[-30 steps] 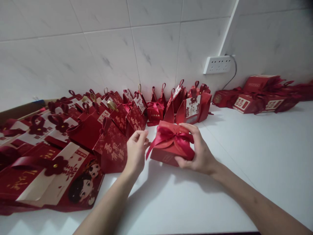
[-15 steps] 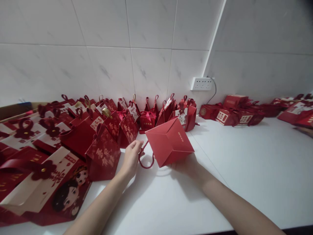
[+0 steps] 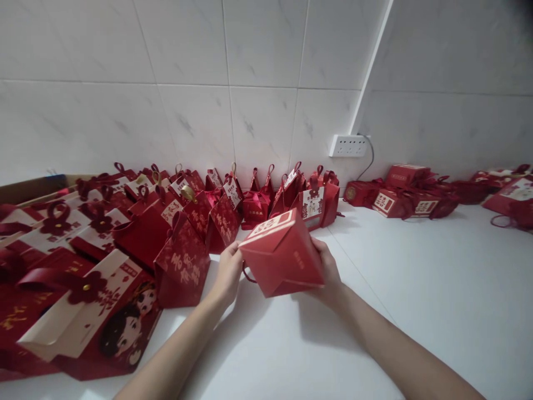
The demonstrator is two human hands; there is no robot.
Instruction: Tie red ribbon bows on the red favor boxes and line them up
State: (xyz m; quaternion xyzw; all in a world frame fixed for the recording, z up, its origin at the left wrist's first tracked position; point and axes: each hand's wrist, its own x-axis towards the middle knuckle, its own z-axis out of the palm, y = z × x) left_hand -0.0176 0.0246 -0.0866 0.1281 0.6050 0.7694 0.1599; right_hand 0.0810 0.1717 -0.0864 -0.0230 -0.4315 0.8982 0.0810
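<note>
Between my hands is a red paper gift box (image 3: pixel 283 264), raised above the white table and tilted. Its folded bottom faces me, and a cream panel with a red character shows on its upper side. My left hand (image 3: pixel 228 272) is closed at the box's left corner; its fingertips are partly hidden. A dark red cord handle (image 3: pixel 249 275) hangs beside those fingers. My right hand (image 3: pixel 328 269) grips the box from the right, its fingers mostly behind it. Nearest to my left hand stands a red box with gold characters (image 3: pixel 183 264).
Many red gift boxes with ribbon loops crowd the left side, one with cartoon figures (image 3: pixel 129 325) in front. More red boxes (image 3: pixel 410 191) sit at the back right along the tiled wall (image 3: pixel 266 50). A white power strip (image 3: pixel 348 146) is fixed to the wall.
The gift box has turned so its cream panel now shows, and the cord is mostly hidden behind it. My left hand has moved from the cord area to the box's corner.
</note>
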